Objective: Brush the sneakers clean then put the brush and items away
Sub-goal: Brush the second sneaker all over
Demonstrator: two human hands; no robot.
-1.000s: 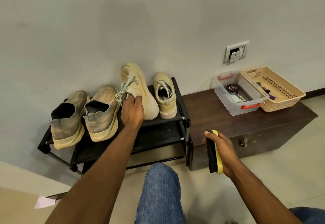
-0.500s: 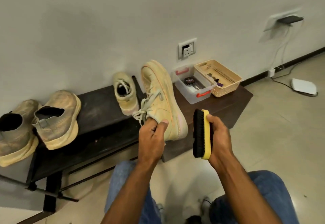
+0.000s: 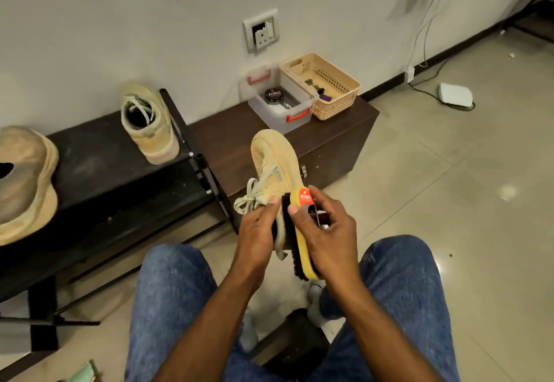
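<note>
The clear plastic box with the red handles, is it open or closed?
Open. The clear box on the brown chest has no lid on it, and a round black tin shows inside from above.

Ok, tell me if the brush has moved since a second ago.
Yes. The brush left the wooden chest's front and now presses against the sneaker over the lap.

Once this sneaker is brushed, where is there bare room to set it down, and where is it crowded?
Bare room: the rack's top shelf between the tan shoe and the upright sneaker, and the wooden chest's top in front of the clear bin. The chest's back is crowded by the bin and the basket.
</note>
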